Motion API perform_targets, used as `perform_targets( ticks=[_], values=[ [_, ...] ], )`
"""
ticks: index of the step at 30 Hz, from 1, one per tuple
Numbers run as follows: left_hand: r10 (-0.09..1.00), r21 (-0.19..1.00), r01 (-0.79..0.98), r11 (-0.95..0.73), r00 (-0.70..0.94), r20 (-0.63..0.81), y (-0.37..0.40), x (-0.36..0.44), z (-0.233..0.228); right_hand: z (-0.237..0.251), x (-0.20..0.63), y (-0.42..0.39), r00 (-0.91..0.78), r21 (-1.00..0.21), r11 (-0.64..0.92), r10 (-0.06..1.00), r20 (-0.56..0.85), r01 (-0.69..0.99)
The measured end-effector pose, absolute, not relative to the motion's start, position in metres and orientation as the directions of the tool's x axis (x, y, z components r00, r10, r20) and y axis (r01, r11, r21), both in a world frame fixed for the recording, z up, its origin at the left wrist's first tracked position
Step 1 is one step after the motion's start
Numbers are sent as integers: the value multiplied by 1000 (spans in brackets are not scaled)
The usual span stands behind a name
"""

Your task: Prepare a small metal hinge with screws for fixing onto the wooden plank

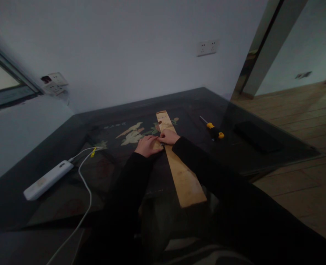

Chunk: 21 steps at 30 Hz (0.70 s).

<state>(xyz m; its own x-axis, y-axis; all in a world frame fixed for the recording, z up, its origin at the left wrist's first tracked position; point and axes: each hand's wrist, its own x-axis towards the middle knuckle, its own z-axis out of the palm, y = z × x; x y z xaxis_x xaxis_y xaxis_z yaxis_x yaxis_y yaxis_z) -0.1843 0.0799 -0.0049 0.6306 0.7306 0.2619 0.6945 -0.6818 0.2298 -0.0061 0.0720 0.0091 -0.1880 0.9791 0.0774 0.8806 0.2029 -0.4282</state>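
A long pale wooden plank (183, 176) lies on a dark glass-topped table (69, 195), running from its near edge toward the far wall. My left hand (146, 145) rests on the plank's left side near its middle, fingers curled. My right hand (168, 137) sits just beyond it on the plank, fingers bent together. Fingertips of both hands meet at one spot on the wood; anything pinched there is too small and dark to make out. Both arms wear black sleeves.
A screwdriver with a yellow-and-black handle (213, 129) lies right of the plank. A flat black object (258, 137) lies further right. A white power bank (48, 179) with a white cable (84, 176) sits left. Wall sockets (207, 47) are on the far wall; wooden floor to the right.
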Motion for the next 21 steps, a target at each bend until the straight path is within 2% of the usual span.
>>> perform_targets(
  ticks=[7, 14, 21],
  values=[
    [697, 173, 685, -707, 634, 335, 82, -184, -9, 10, -6, 73, -193, -452, 206, 978, 74, 868],
    [750, 191, 727, -659, 620, 228, 85, -188, -11, 11, -7, 72, -189, -466, 198, 980, 67, 862],
    [760, 206, 733, -648, 609, 227, 88, -191, -13, 10, -7, 73, -176, -465, 193, 981, 81, 864]
  ],
)
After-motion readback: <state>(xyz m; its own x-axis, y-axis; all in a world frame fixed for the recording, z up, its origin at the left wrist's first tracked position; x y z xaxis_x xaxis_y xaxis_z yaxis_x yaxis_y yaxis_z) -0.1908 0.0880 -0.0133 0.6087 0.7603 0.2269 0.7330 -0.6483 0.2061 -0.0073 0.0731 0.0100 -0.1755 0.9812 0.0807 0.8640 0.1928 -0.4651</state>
